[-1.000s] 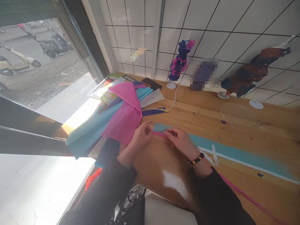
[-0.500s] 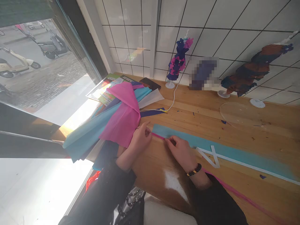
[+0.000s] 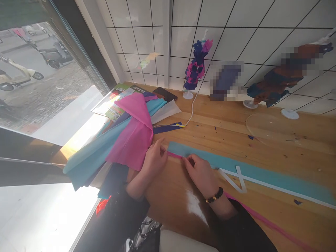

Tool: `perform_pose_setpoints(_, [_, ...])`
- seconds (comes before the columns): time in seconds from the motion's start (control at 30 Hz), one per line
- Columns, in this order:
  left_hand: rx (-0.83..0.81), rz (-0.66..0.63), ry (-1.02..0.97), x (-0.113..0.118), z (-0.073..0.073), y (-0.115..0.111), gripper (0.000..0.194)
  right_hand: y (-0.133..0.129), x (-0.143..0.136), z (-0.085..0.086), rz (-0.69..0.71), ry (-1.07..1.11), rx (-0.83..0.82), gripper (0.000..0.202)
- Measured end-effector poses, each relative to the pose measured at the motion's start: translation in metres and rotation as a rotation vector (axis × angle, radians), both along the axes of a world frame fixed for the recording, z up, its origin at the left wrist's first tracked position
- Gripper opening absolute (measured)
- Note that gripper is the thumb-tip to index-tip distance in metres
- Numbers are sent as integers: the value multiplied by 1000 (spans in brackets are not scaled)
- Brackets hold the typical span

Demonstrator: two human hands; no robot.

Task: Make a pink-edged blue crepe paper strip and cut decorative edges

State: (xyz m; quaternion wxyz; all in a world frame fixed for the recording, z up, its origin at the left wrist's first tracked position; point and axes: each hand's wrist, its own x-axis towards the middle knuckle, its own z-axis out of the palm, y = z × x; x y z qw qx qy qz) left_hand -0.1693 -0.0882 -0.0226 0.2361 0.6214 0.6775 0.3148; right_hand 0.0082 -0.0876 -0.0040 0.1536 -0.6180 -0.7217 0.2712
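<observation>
My left hand (image 3: 154,155) pinches the left end of a narrow pink strip (image 3: 174,154), which looks like folded crepe paper. A short way to the right, my right hand (image 3: 198,171) grips the same strip between thumb and finger. The strip runs on under my right wrist and off toward the lower right. Just beyond my hands lies a long teal paper strip (image 3: 252,172) with a white band along its near edge. A folded white strip (image 3: 233,181) rests beside my right hand. Pink paper (image 3: 131,143) drapes over a pile left of my left hand.
Blue sheets (image 3: 97,145) stick out under the pink paper, by the window. Behind them are printed leaflets (image 3: 112,103) and a dark phone-like slab (image 3: 165,93). A purple-pink paper decoration (image 3: 194,70) stands at the tiled wall, a white cord (image 3: 193,110) near it. A clear round sheet (image 3: 270,127) lies right.
The view has shifted slightly, so most things sit a little farther left. Both hands keep their pinch on the pink strip, with almost no change in pose.
</observation>
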Motion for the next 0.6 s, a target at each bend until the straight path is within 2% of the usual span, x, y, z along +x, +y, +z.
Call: perform_pose_setpoints(0.6, [-24,40,64,4,3,2,53,6,-2,3,-16,-51,-51,26])
